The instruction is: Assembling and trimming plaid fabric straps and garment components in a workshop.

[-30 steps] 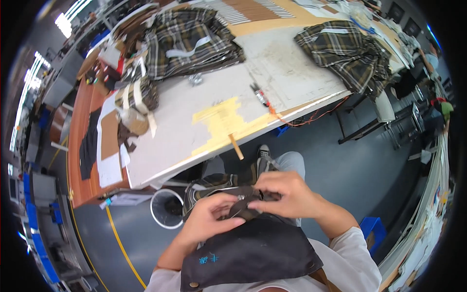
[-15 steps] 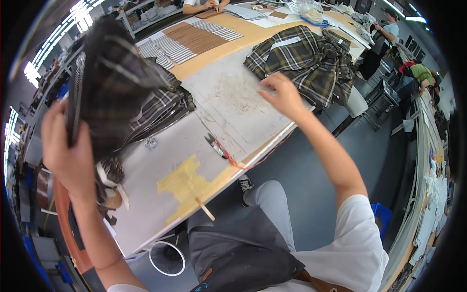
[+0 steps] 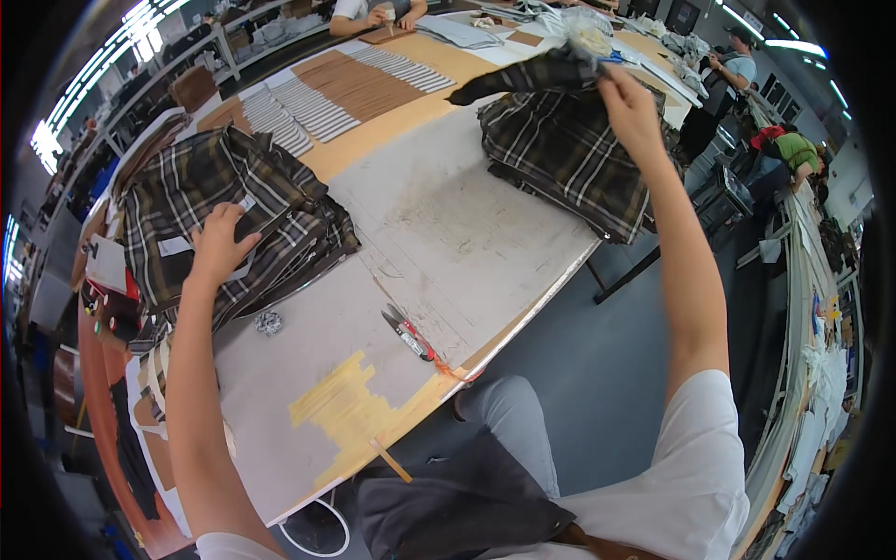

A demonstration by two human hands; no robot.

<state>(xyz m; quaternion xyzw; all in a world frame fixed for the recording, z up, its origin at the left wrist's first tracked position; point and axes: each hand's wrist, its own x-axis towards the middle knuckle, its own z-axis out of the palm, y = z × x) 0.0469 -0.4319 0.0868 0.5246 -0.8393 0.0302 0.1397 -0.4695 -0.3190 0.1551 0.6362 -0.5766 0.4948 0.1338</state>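
Note:
On the left of the table lies a stack of dark plaid cloth pieces (image 3: 187, 201) with white lines and small white labels. My left hand (image 3: 220, 245) rests on that stack, its fingers spread and holding nothing. Over at the right, my right hand (image 3: 633, 107) pinches the edge of a plaid cloth piece (image 3: 537, 77). That piece is raised and folds over toward the left, above a second plaid stack (image 3: 569, 149) near the table's right edge. What exactly the fingertips grip is partly hidden.
Red-handled snips (image 3: 411, 338) on an orange cord lie near the front edge, with a crumpled silvery ball (image 3: 268, 323) to their left. Striped and brown strips (image 3: 350, 93) lie in rows further back. A person's hands (image 3: 397, 17) work at the far side.
My left hand has lowered the plaid piece it held onto the left stack and let go. My right hand has moved right and away from me, and now lifts another piece by its edge.

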